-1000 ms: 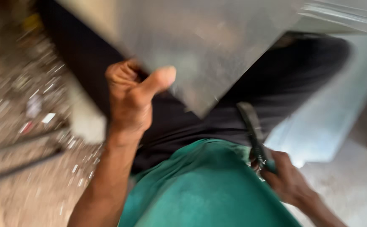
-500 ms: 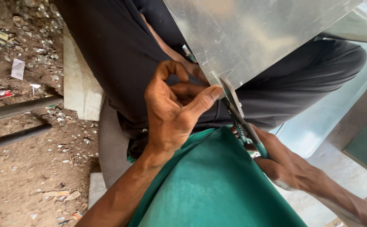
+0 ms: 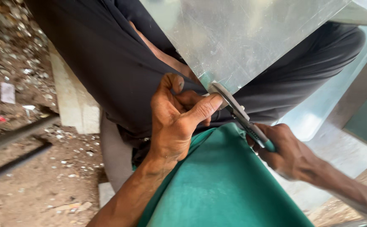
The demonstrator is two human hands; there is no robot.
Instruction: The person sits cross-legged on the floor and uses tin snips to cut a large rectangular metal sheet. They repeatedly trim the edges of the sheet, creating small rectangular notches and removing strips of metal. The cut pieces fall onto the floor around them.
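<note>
Above a green shirt (image 3: 225, 185), the left hand (image 3: 177, 120) pinches the lower corner of a galvanised metal sheet (image 3: 238, 38) with its thumb, while the right hand (image 3: 286, 149) stays wrapped around green-handled tin snips (image 3: 238, 113) whose blades meet that corner, just past the left thumb.

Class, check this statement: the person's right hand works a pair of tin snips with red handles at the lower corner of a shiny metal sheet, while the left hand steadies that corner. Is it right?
Not quite. The handles of the tin snips are green, not red, as the head view shows. The rest holds: the right hand works them at the lower corner of the shiny metal sheet, and the left hand steadies that corner.
</note>
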